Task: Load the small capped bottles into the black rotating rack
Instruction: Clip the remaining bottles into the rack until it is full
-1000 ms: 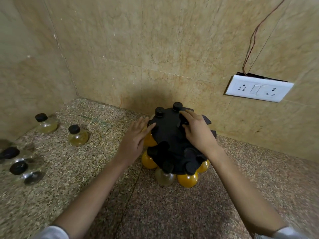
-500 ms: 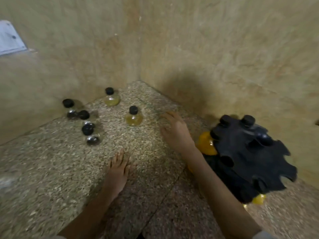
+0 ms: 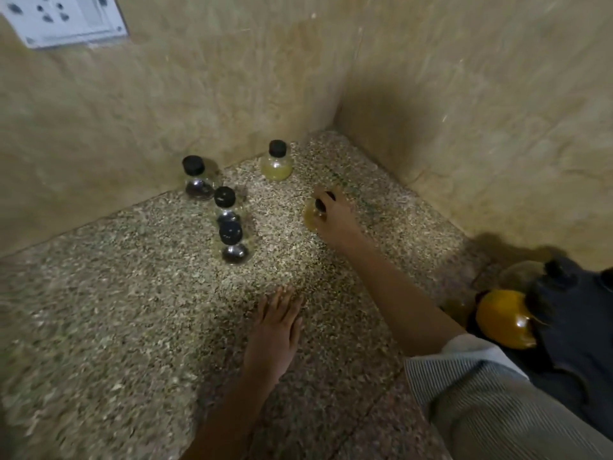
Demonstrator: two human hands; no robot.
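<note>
Right hand (image 3: 335,217) at 12 o'clock, fingers (image 3: 323,197) closed around the cap and neck of a yellow bottle (image 3: 310,218) standing on the speckled worktop (image 3: 132,327). Left hand (image 3: 277,330) at 6 o'clock, fingers spread flat on the worktop, holding nothing. Second yellow bottle (image 3: 276,161) at 11 o'clock near the wall corner. Three clear bottles (image 3: 229,224) clustered at 10 o'clock. Rack (image 3: 577,330) at 4 o'clock on the frame edge, an orange bottle (image 3: 502,318) hanging in it.
</note>
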